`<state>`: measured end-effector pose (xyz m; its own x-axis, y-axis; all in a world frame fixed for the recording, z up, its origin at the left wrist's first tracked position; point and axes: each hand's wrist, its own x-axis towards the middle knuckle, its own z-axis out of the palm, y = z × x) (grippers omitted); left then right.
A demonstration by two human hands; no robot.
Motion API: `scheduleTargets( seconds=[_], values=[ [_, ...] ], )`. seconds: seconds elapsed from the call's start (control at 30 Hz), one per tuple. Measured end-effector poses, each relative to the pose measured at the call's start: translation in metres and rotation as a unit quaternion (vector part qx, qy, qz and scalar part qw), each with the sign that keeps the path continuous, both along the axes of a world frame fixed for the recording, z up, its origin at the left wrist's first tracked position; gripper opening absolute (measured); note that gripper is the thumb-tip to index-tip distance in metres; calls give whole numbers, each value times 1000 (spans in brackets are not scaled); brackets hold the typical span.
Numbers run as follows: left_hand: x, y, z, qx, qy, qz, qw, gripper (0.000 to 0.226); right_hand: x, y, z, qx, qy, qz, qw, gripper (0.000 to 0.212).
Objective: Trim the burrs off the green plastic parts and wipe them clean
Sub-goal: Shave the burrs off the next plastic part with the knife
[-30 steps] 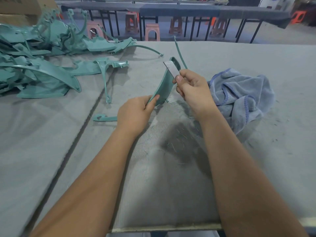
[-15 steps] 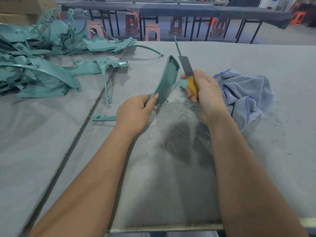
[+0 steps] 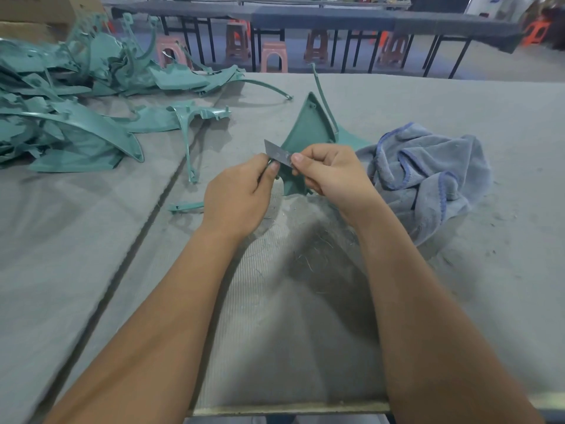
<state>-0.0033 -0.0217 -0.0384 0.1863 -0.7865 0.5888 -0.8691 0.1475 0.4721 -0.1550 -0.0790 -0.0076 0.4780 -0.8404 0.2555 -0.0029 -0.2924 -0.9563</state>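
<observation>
A green plastic part (image 3: 305, 127), roughly triangular with a thin rod rising from its top, stands on edge on the grey table. My left hand (image 3: 241, 194) grips its near left edge between thumb and fingers. My right hand (image 3: 331, 171) grips a knife, thumb pressed on the grey blade (image 3: 276, 154), which lies across the part's lower left edge right by my left thumb. The knife's handle is hidden inside my fist. A blue cloth (image 3: 428, 172) lies crumpled just right of my right hand.
A heap of green plastic parts (image 3: 61, 96) fills the far left of the table (image 3: 458, 301). One thin part (image 3: 189, 139) and a small offcut (image 3: 186, 206) lie left of my left hand. Green shavings (image 3: 308, 258) scatter between my forearms. Stools and tables stand beyond.
The part has been turned so its broad face shows. My right hand came down from beside its top, bringing the blade to the lower left edge, beside my left thumb.
</observation>
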Motion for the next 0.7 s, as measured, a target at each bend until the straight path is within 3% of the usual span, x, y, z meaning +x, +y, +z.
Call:
scheduleTargets(
  seconds=[0.27,0.5,0.6,0.7],
  values=[
    [-3,4,-3,-20,8,0,1000,39,-15,-16,4,-5,-30,-180,983,31],
    [-2,1,-4,-31,9,8,999,40,6,0,8,-46,26,-60,997,34],
    [-4,2,-5,-30,8,12,999,38,14,3,7,-59,73,-83,992,36],
    [-3,3,-7,-28,-2,11,1000,36,7,-6,13,-57,48,-155,985,37]
  ],
)
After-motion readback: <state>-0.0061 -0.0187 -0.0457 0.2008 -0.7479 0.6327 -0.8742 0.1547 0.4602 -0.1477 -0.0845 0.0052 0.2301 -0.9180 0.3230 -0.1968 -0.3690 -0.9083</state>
